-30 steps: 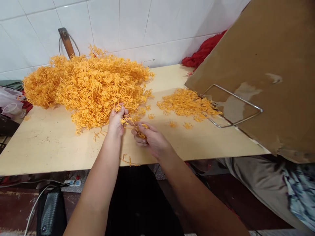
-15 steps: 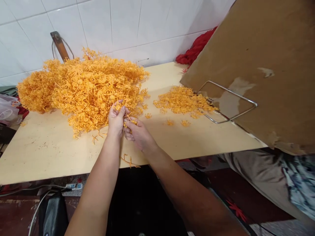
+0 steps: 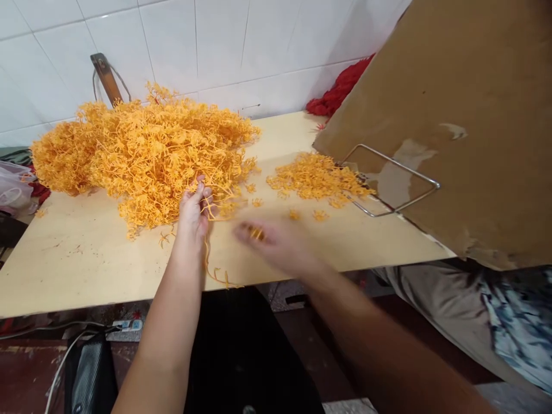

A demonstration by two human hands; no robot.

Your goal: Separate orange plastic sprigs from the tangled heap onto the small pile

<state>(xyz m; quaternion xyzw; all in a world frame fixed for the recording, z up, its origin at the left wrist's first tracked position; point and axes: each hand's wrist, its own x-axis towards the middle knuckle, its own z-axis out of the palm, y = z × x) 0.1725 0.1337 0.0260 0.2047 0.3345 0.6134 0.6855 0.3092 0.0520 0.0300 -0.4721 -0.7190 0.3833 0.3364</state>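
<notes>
In the head view, your left hand [image 3: 196, 210] has its fingers curled around orange stems [image 3: 215, 207], at the near edge of the big pile [image 3: 168, 155]. Your right hand [image 3: 269, 238], blurred, has its fingers closed on orange pieces [image 3: 257, 233]; beyond them the small heap [image 3: 317, 177] lies on the worktop [image 3: 107, 270].

Left hand [image 3: 197, 208] grips thin orange stems [image 3: 215, 214] at the near edge of the large orange heap [image 3: 168, 149]. Right hand [image 3: 273, 241], motion-blurred, holds orange pieces [image 3: 256, 232] above the table [image 3: 107, 270]. A smaller orange pile [image 3: 319, 177] lies near the bent metal wire [image 3: 405, 165] and cardboard [image 3: 466, 115].
</notes>
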